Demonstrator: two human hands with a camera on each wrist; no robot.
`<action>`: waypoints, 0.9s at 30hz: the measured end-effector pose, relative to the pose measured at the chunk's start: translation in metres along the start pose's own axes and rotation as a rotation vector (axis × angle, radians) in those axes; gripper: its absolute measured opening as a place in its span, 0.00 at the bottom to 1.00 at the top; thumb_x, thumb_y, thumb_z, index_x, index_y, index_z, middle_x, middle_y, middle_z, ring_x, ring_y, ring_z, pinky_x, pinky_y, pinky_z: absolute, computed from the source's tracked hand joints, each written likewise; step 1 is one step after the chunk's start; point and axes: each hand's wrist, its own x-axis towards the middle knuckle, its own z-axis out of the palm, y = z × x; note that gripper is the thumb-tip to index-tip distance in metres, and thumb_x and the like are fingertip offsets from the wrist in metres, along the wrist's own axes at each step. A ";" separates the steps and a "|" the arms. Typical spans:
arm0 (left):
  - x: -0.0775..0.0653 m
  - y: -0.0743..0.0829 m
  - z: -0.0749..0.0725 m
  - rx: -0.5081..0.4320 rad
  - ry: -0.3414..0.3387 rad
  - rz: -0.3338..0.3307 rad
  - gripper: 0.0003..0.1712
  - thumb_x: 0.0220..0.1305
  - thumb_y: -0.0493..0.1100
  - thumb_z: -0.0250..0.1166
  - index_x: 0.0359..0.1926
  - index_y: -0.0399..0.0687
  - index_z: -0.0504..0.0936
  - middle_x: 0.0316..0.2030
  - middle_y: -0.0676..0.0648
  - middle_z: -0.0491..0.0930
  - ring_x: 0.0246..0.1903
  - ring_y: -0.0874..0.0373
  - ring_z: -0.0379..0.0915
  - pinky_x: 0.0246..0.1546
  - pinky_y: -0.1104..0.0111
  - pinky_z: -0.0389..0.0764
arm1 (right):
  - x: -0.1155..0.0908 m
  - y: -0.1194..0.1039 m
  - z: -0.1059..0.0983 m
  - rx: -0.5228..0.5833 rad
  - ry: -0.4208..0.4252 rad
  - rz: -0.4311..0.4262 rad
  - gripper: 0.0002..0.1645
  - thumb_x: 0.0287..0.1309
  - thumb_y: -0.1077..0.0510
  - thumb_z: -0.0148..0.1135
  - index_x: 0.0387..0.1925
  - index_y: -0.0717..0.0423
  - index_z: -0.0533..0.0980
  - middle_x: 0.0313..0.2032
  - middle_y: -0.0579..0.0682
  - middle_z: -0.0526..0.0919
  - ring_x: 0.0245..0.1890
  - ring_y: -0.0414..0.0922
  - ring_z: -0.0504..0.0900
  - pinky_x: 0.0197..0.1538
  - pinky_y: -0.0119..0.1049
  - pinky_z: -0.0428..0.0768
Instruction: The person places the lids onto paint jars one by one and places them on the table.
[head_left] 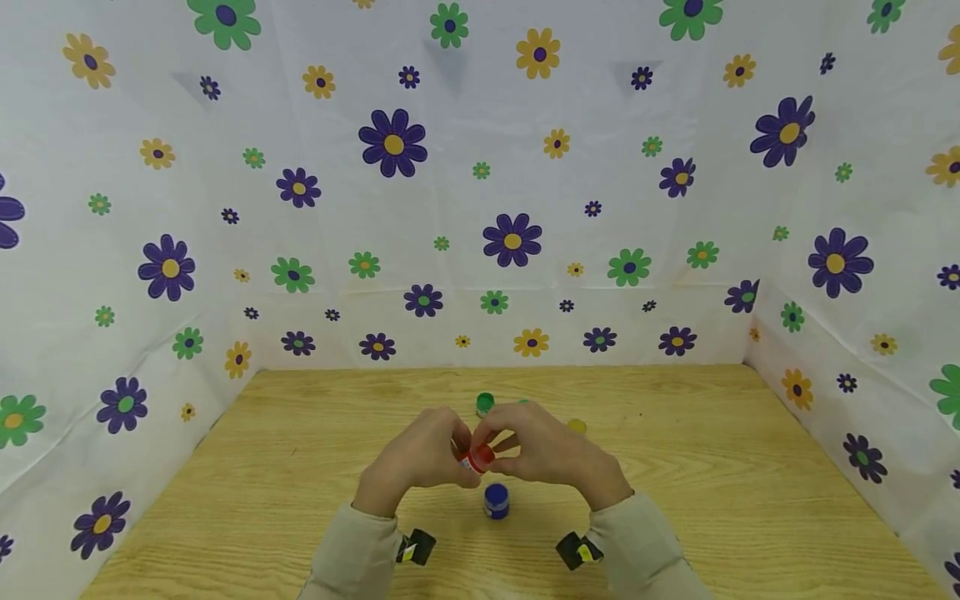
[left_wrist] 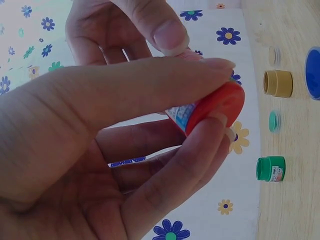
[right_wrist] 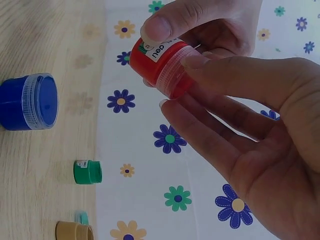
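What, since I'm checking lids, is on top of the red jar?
A clear, ridged lid tops the red jar, touched by the right hand. The jar's mouth is covered and cannot be seen.

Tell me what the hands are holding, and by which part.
A small red jar: the left hand grips it by its body, and the right hand holds it at its clear, ridged lid.

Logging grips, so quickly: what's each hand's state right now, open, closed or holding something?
Left hand: closed, holding the red jar by its body.
Right hand: closed, pinching that jar's clear lid.
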 end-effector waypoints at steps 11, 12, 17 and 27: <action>0.002 -0.001 0.001 0.031 -0.008 0.035 0.07 0.47 0.34 0.80 0.26 0.46 0.89 0.21 0.51 0.84 0.22 0.62 0.69 0.24 0.69 0.73 | 0.001 0.000 0.000 -0.012 -0.018 0.050 0.11 0.61 0.66 0.71 0.46 0.58 0.83 0.45 0.53 0.87 0.47 0.47 0.89 0.45 0.25 0.84; 0.002 -0.001 0.001 0.032 -0.007 0.034 0.08 0.47 0.34 0.80 0.25 0.46 0.88 0.21 0.51 0.83 0.22 0.62 0.68 0.24 0.69 0.72 | 0.001 0.000 0.000 -0.016 -0.016 0.051 0.11 0.62 0.65 0.71 0.46 0.58 0.83 0.45 0.52 0.87 0.46 0.47 0.89 0.45 0.25 0.84; 0.002 -0.001 0.001 0.027 -0.008 0.031 0.08 0.47 0.34 0.80 0.25 0.46 0.88 0.21 0.51 0.84 0.22 0.62 0.69 0.24 0.70 0.73 | 0.001 -0.001 0.000 -0.008 -0.016 0.063 0.10 0.63 0.65 0.70 0.46 0.57 0.83 0.45 0.52 0.87 0.46 0.46 0.89 0.45 0.26 0.85; 0.001 0.000 0.002 0.017 -0.004 0.031 0.08 0.46 0.33 0.81 0.25 0.44 0.88 0.21 0.50 0.84 0.21 0.62 0.69 0.24 0.69 0.73 | 0.001 0.000 0.001 0.010 -0.020 0.088 0.12 0.64 0.65 0.69 0.48 0.58 0.83 0.46 0.51 0.87 0.47 0.47 0.88 0.47 0.28 0.85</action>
